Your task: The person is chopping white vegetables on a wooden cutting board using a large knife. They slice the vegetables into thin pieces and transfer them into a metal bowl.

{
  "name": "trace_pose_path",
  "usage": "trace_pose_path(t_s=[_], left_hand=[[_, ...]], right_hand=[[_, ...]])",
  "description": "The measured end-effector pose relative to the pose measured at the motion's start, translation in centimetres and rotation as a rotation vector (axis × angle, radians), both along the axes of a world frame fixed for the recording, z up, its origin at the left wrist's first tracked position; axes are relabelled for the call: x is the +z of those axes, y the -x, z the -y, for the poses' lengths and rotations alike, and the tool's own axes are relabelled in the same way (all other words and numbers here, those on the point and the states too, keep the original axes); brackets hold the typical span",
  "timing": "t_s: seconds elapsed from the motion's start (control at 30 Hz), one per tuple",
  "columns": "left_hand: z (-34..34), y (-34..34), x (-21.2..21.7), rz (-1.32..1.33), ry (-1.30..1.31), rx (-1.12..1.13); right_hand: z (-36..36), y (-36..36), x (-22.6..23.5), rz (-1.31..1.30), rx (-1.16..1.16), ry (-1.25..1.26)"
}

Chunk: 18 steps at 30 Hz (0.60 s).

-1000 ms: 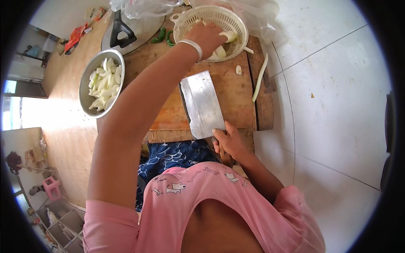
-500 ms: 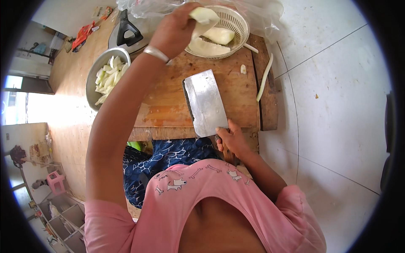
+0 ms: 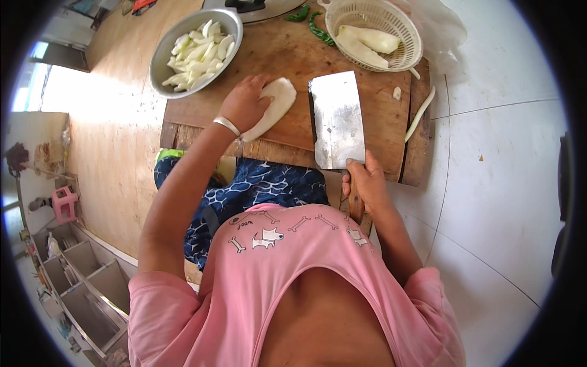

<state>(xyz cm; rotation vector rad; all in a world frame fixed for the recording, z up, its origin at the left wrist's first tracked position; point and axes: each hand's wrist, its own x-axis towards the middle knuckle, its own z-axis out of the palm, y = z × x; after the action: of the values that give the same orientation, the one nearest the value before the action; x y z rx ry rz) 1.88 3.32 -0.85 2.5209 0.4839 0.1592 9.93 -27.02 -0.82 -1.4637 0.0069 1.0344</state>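
Note:
My left hand (image 3: 247, 105) is closed on a long, pale peeled gourd piece (image 3: 279, 103), which lies on the wooden board (image 3: 284, 58) near its front edge. A broad cleaver (image 3: 338, 122) is gripped by its wooden handle in my right hand (image 3: 370, 183). Its blade is over the board, to the right of the piece and apart from it. Beyond my left hand stands a metal bowl (image 3: 160, 61) filled with cut pale slices (image 3: 199, 55). At the far right, a white slotted basket (image 3: 411, 27) holds more peeled gourd pieces (image 3: 376, 41).
Green chili peppers (image 3: 320, 29) lie left of the basket, near a pot lid (image 3: 278, 8). On the right are a pale strip (image 3: 420, 114), a small scrap (image 3: 397, 93) and a clear plastic bag (image 3: 441, 27). White floor tiles (image 3: 489, 159) stretch beyond the board's right side.
My left hand has brought the gourd piece from above the basket down to the board near me. The cleaver remains in my right hand. The view has shifted, showing the peppers and whole bowl.

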Motion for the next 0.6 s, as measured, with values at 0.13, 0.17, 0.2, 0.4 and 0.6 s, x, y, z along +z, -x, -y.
trace_pose_path(t_s=[0.13, 0.17, 0.2, 0.4, 0.6], left_hand=[[3.6, 0.8, -0.2, 0.288, -0.175, 0.133], [3.9, 1.0, -0.4, 0.292, -0.239, 0.083], [4.0, 1.2, -0.6, 0.296, -0.302, 0.033], [4.6, 1.3, -1.3, 0.191, -0.458, -0.012], [4.8, 0.9, -0.9, 0.124, -0.455, -0.047]], right_hand=[[-0.5, 0.0, 1.1, 0.179, 0.115, 0.056], [-0.7, -0.1, 1.7, 0.236, 0.164, 0.084], [-0.8, -0.1, 2.0, 0.293, 0.212, 0.113], [-3.2, 0.2, 4.8, 1.100, 0.431, 0.414], [-5.0, 0.1, 5.5, 1.438, 0.407, 0.381]])
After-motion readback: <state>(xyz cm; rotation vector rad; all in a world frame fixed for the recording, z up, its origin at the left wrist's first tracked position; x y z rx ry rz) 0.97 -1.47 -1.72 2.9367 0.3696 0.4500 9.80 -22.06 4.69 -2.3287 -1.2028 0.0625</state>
